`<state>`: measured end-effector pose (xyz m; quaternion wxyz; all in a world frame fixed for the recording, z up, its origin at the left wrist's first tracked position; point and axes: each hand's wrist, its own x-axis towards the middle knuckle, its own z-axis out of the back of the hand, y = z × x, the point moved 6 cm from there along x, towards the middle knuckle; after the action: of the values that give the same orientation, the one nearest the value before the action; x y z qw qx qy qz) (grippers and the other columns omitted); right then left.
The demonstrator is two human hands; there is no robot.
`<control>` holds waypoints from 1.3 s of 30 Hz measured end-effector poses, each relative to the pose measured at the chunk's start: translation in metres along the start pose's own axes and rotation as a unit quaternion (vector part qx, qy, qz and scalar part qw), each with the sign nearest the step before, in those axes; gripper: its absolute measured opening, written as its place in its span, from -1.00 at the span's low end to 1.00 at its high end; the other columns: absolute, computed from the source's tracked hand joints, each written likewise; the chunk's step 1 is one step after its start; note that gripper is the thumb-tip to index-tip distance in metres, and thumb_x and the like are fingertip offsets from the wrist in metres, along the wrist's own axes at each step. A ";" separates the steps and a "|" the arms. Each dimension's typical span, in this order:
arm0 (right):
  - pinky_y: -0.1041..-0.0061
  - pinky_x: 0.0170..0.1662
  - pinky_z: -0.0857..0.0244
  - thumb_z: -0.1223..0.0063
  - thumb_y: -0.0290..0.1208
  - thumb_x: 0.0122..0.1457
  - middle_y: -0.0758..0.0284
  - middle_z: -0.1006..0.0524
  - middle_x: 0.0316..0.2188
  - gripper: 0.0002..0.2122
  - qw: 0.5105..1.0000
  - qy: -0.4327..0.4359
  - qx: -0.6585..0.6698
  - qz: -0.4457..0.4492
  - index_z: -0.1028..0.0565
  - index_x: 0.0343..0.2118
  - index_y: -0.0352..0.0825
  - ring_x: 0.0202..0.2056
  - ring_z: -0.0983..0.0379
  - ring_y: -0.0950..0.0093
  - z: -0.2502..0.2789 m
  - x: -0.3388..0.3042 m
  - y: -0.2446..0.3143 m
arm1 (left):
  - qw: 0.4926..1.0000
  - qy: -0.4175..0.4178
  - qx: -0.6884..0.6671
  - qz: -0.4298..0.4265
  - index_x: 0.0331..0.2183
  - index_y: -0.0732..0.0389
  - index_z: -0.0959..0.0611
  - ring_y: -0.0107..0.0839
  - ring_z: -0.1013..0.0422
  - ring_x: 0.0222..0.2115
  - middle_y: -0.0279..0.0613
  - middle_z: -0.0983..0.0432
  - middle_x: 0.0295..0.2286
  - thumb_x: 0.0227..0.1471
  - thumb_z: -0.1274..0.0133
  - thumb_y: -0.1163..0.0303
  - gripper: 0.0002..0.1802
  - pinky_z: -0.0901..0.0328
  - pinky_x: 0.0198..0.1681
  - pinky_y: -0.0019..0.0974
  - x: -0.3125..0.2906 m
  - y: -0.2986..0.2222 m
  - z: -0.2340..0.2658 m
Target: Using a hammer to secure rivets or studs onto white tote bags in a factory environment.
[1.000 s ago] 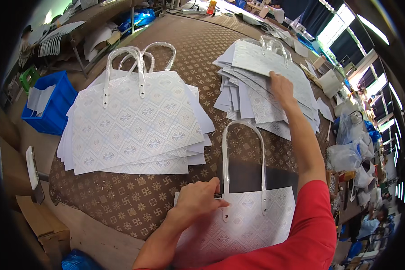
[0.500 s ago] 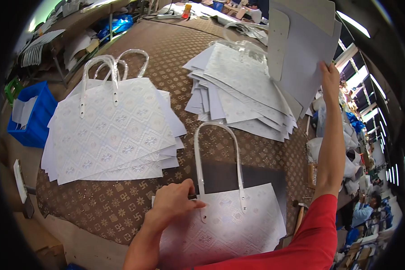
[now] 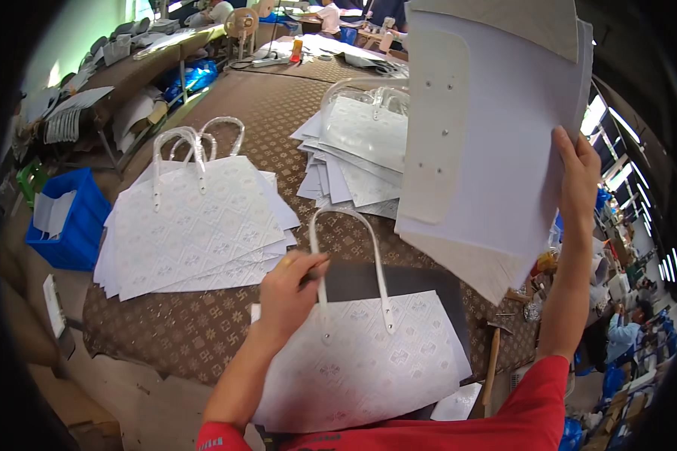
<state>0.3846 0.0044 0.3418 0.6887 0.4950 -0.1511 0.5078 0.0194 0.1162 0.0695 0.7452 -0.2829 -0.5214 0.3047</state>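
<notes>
My right hand (image 3: 579, 177) grips the edge of a large white bag panel (image 3: 504, 150), held up at the right with its plain back turned to me. A pale reinforcing patch with several small metal studs shows on it. Close in front of me lies another white patterned bag panel (image 3: 368, 361) with a looped handle (image 3: 374, 244), on a dark board (image 3: 417, 282). My left hand (image 3: 287, 297) is closed beside the left leg of that handle, just above the panel's top edge. What its curled fingers hold, if anything, is hidden.
A stack of handled panels (image 3: 195, 233) lies at left on the brown patterned tabletop (image 3: 226, 331). A second stack (image 3: 361, 143) is partly behind the raised panel. A hammer (image 3: 492, 364) rests at right. A blue crate (image 3: 71, 218) stands beyond the table's left edge.
My right hand has brought the raised panel nearer and lower, so it covers more of the far stack. My left hand has lifted slightly off the near panel. The view has shifted.
</notes>
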 end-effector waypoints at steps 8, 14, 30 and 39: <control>0.70 -0.28 -0.30 -0.10 -0.22 0.32 0.37 -0.60 -0.39 -0.66 0.986 0.116 0.119 -0.012 -0.56 -0.12 -0.47 -0.41 -0.46 0.70 0.011 -0.070 0.088 | 0.970 -0.129 0.033 -0.201 -0.12 0.21 -0.65 -0.22 -0.54 -0.49 -0.16 -0.59 -0.31 0.05 -0.22 0.50 -0.71 -0.40 -0.51 -0.25 0.041 -0.119 -0.010; 0.69 -0.30 -0.31 -0.10 -0.22 0.32 0.38 -0.60 -0.43 -0.67 0.982 0.135 0.127 0.025 -0.58 -0.15 -0.47 -0.45 -0.46 0.69 0.027 -0.099 0.132 | 0.950 -0.169 0.104 -0.242 -0.13 0.20 -0.66 -0.28 -0.51 -0.59 -0.19 -0.59 -0.31 0.06 -0.22 0.47 -0.73 -0.36 -0.60 -0.27 0.017 -0.137 -0.004; 0.65 -0.30 -0.30 -0.05 -0.31 0.32 0.41 -0.58 -0.45 -0.73 0.986 0.123 0.084 0.070 -0.58 -0.18 -0.48 -0.44 -0.44 0.70 0.067 -0.133 0.181 | 0.933 -0.180 0.121 -0.288 -0.25 0.21 -0.66 -0.30 -0.50 -0.60 -0.22 -0.59 -0.39 0.04 -0.20 0.51 -0.83 -0.35 -0.59 -0.29 0.008 -0.173 -0.007; 0.66 -0.28 -0.31 -0.07 -0.25 0.31 0.38 -0.59 -0.41 -0.69 0.985 0.154 0.076 -0.018 -0.57 -0.15 -0.47 -0.43 -0.46 0.66 0.054 -0.115 0.119 | 0.972 -0.134 -0.161 -0.107 -0.27 0.26 -0.65 -0.44 -0.45 -0.62 -0.23 -0.59 -0.44 0.10 -0.21 0.45 -0.86 -0.28 -0.63 -0.44 -0.008 -0.137 -0.006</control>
<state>0.2492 -0.1045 0.3482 0.6728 0.4644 0.0051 0.5758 0.0444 0.0199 0.1647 0.6415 -0.2983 -0.6857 0.1710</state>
